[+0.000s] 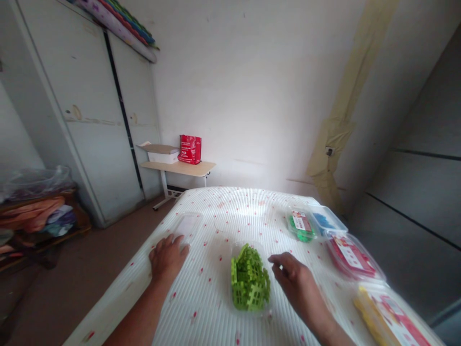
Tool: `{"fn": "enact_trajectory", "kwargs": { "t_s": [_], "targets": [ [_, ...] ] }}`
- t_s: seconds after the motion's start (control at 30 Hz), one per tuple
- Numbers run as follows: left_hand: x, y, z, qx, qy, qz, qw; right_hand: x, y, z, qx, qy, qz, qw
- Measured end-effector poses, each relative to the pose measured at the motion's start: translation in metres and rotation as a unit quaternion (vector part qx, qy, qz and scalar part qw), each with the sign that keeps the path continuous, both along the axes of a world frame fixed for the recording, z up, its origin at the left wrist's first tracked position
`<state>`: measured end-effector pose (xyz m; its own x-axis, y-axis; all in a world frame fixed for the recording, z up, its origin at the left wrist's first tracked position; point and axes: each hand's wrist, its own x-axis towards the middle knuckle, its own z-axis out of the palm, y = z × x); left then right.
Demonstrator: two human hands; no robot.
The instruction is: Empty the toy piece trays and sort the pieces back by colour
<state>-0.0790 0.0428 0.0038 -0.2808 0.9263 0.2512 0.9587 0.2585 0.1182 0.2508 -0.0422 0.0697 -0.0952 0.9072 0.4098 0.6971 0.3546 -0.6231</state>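
A clear plastic tub (pixel 233 307) full of light green plastic pieces (pixel 249 278), some with lattice windows, stands in the middle of the table. Just to its right hovers my right hand (pixel 293 276), fingers loosely bent with a gap between index finger and thumb, and nothing shows in it. Over on the left, my left hand (pixel 168 257) is open with its fingers spread. Its fingertips are at the near edge of a clear flat lid (pixel 187 224) lying on the cloth; whether they touch the lid I cannot tell.
Along the right edge stand tubs with green pieces (pixel 305 234), blue pieces (pixel 324 221), red pieces (pixel 351 254) and yellow pieces (pixel 374 317). A white dotted cloth (pixel 212 317) covers the table. Behind, a small table (pixel 187 168) bears a red bag (pixel 190 150) and a box (pixel 162 156).
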Motion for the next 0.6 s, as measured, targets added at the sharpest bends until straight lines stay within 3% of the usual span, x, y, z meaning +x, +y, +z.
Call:
{"fn": "enact_trajectory", "kwargs": {
  "t_s": [0.17, 0.33, 0.6],
  "targets": [
    [-0.001, -0.001, 0.001, 0.004, -0.001, -0.006, 1.0, -0.027, 0.038, 0.012, -0.006, -0.094, 0.057, 0.994],
    [-0.002, 0.0, 0.001, -0.009, -0.015, 0.001, 1.0, -0.047, 0.06, 0.012, -0.043, -0.197, 0.055, 0.978],
    [-0.001, -0.001, 0.0, -0.004, -0.02, -0.002, 1.0, -0.045, 0.061, 0.015, 0.008, -0.146, 0.116, 0.982]
  ]
}}
